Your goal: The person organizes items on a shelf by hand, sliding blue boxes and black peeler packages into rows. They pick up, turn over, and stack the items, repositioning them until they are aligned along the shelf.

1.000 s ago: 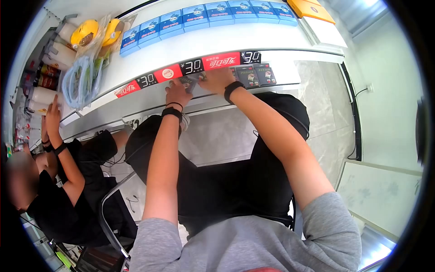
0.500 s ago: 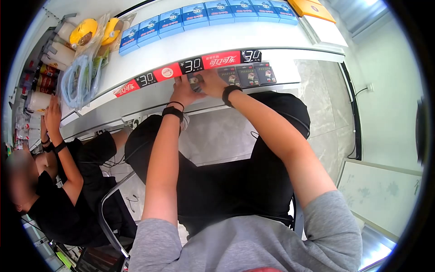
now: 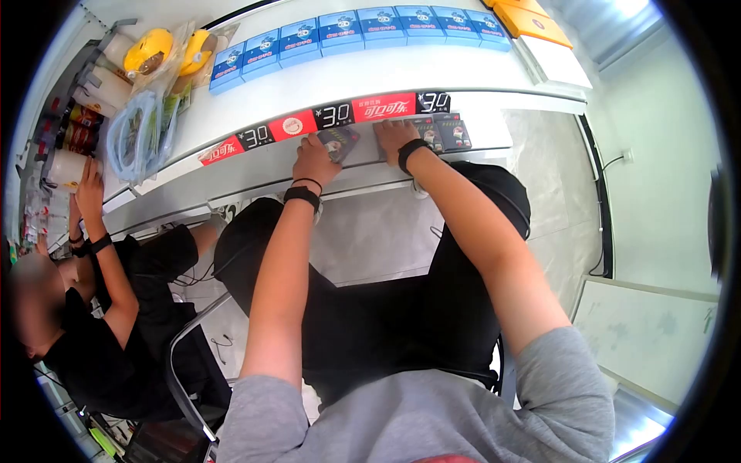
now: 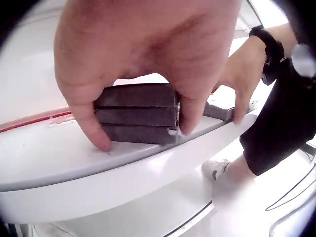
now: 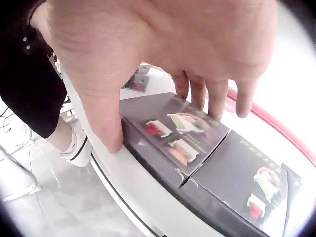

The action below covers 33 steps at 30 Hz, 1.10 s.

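Observation:
My left hand (image 3: pixel 315 163) grips a stack of dark boxes (image 4: pixel 138 116) at the shelf's front edge, thumb on one side and fingers on the other. Three layers show in the left wrist view. To its right, my right hand (image 3: pixel 398 140) spans another dark box (image 5: pixel 173 131), its thumb at the near edge and its fingertips at the far edge. Pictures of a peeler are printed on that box's top. A matching dark box (image 5: pixel 242 182) lies tight beside it. In the head view, my right hand hides most of the box under it.
A red and black price strip (image 3: pixel 332 116) runs along the upper shelf edge, just above my hands. Blue boxes (image 3: pixel 340 31) line the white shelf (image 3: pixel 417 73) behind. Yellow toys (image 3: pixel 150 50) and bottles (image 3: pixel 69 168) stand left, where another person (image 3: pixel 108 270) sits.
Both hands were together at a dark box in the middle. My right hand has since moved right, onto another box, while my left hand stays with the boxes on the left.

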Motion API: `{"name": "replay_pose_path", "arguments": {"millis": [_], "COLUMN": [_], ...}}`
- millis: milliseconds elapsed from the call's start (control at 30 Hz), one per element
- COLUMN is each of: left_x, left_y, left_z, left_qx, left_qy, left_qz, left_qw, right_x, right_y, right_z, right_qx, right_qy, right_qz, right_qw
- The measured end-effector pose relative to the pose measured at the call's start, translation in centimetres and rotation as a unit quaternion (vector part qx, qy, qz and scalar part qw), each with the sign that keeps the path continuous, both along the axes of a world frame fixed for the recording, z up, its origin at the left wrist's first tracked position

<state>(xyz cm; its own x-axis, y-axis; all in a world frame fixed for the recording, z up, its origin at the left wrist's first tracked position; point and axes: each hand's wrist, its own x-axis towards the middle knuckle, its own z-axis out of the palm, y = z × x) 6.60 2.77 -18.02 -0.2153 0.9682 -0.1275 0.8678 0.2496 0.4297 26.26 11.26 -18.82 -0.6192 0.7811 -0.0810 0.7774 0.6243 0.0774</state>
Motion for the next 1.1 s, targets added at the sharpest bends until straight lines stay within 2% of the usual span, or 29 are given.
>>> {"name": "replay_pose_path", "arguments": {"millis": [33,100,167,233,267,300,367,433,467,533,700,767,800,900,1033,1067,1100], "left_x": [-0.1,0.0,0.0,0.0,0.1,0.2,0.3,0.4,0.5,0.6,0.8,0.8,0.8,0.8,0.7,0.8,0.8], "left_y": [0.2,0.4,0.6,0.3,0.3,0.3,0.2,0.1,-0.1,0.0,-0.1,-0.2,-0.2,-0.1,0.3,0.1,0.1], "left_z": [-0.2,0.2,0.4,0.2,0.5,0.3,-0.2,-0.1,-0.1,-0.1,-0.5,-0.7,-0.9,-1.1,-1.6,-1.7,-1.7], "left_qx": [0.005,-0.04,-0.05,-0.054,-0.062,-0.06,-0.051,-0.053,-0.06,-0.058,-0.054,-0.047,-0.047,-0.047,-0.042,-0.047,-0.047], "left_qy": [-0.004,0.023,0.026,0.031,0.026,0.018,0.027,0.028,0.036,0.044,0.073,0.084,0.084,0.095,0.111,0.121,0.119], "left_qz": [0.001,0.012,0.02,0.021,0.025,0.03,0.039,0.043,0.035,0.032,0.025,0.022,0.023,0.016,0.014,0.011,0.012], "left_qw": [1.0,0.999,0.998,0.998,0.997,0.998,0.998,0.997,0.997,0.997,0.996,0.995,0.995,0.994,0.993,0.991,0.992], "right_x": [-0.1,-0.2,0.1,1.5,3.4,4.1,6.7,7.5,6.3,7.4,7.1,6.9,6.5,6.7,7.0,6.4,6.3], "right_y": [0.5,1.1,2.9,5.5,7.2,5.4,9.7,8.0,5.7,6.9,5.2,4.0,4.6,4.9,4.4,4.5,4.7], "right_z": [0.1,2.0,3.4,4.0,2.6,7.2,0.8,2.7,7.0,4.1,2.8,3.1,3.1,2.9,2.5,3.1,3.2], "right_qx": [0.005,-0.061,-0.016,-0.196,-0.186,-0.208,-0.268,-0.253,-0.3,-0.299,-0.261,-0.115,-0.181,-0.183,-0.127,-0.148,-0.148], "right_qy": [-0.004,-0.012,-0.033,0.025,0.064,0.085,-0.024,-0.012,-0.061,-0.049,-0.032,-0.038,-0.073,-0.062,-0.04,-0.073,-0.075], "right_qz": [0.001,-0.001,0.028,-0.001,0.001,0.013,-0.054,-0.019,-0.052,-0.035,0.025,0.093,0.058,0.097,0.097,0.05,0.051], "right_qw": [1.0,0.998,0.999,0.98,0.98,0.974,0.961,0.967,0.95,0.952,0.964,0.988,0.979,0.976,0.986,0.985,0.985]}}
